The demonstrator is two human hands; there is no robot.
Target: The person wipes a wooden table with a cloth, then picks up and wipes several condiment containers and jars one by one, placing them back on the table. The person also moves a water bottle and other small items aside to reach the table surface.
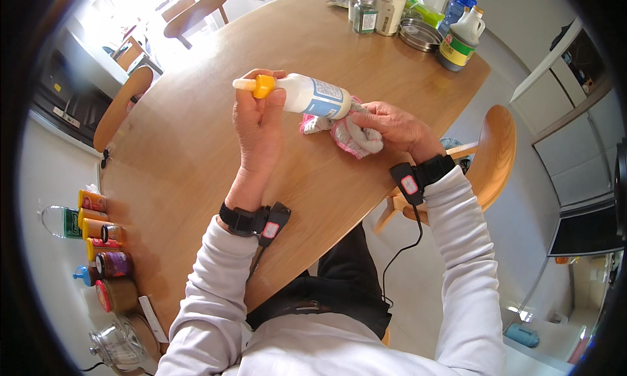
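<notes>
Above the wooden table, my left hand [259,116] grips a white plastic squeeze bottle [313,96] near its yellow cap, the nozzle towards the left. The bottle lies tilted on its side in the air and bears a blue and white label. My right hand [397,124] holds a bunched grey cloth with pink edging [360,136] against the bottle's base. Part of the cloth hangs behind and below the bottle. Both wrists wear black straps with small black devices.
Far right on the wooden table [196,146] stand a dark sauce jug [459,45], a round metal tin [420,35], a glass jar [364,16] and a blue bottle [458,8]. Several jars and a glass pot [117,341] line the left side. A wooden chair [494,155] stands at right.
</notes>
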